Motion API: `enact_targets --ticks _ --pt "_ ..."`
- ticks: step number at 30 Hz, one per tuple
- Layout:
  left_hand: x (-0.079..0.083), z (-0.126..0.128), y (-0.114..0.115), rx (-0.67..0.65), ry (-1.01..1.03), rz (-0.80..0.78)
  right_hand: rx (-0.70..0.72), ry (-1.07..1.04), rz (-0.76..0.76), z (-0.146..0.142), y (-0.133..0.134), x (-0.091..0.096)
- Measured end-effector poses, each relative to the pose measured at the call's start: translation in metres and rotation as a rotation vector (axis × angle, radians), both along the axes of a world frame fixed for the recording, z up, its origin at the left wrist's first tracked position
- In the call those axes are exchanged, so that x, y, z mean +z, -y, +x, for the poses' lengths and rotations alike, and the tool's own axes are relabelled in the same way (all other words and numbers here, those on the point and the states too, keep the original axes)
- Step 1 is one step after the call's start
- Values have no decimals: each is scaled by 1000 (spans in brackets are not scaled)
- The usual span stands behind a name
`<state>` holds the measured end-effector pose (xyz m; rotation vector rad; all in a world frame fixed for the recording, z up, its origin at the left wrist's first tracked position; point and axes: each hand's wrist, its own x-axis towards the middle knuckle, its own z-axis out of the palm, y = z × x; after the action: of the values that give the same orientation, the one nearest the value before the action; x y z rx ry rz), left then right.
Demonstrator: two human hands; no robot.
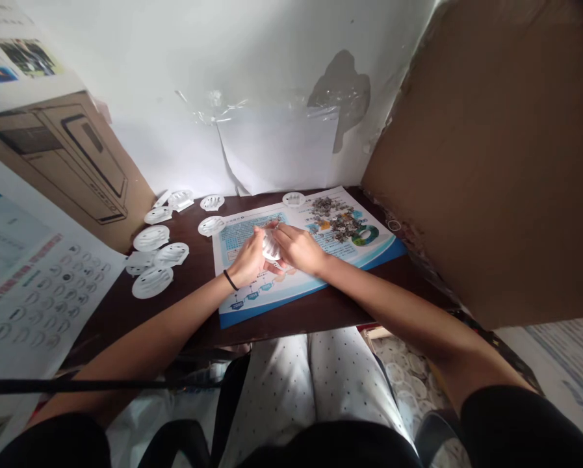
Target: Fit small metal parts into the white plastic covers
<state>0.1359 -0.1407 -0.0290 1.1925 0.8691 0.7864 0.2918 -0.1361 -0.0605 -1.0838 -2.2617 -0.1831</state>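
Over the printed sheet, my left hand [249, 262] is closed around the edge of a white round plastic piece [271, 247] with ridges and slots. My right hand [298, 248] is against its upper right side, fingers pinched together at the top edge. Whatever is between those fingertips is too small to make out. Small metal parts [344, 226] are heaped on the sheet to the right of my hands. More white pieces of the same kind [151, 238] lie to the left, and another white piece [294, 199] lies beyond my hands.
The printed sheet [291, 296] covers part of the dark table [198, 318]. A cardboard box [62, 156] stands left and a large cardboard panel [496, 162] right. A white wall [252, 52] closes the back. Below, at the right, a container holds many white round pieces [408, 370].
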Motion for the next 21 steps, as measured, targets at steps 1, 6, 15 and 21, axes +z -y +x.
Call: enact_targets --ticks 1,6,15,21 --pt "0 -1 -1 -11 10 -11 6 -28 11 1 -1 -1" --pt "-2 -3 -4 -75 21 -19 21 -93 21 5 0 1" --pt "-2 0 -3 -24 -17 9 139 -36 -34 11 -2 6" --pt "0 -1 -10 -39 4 -86 6 -454 -203 3 0 17"
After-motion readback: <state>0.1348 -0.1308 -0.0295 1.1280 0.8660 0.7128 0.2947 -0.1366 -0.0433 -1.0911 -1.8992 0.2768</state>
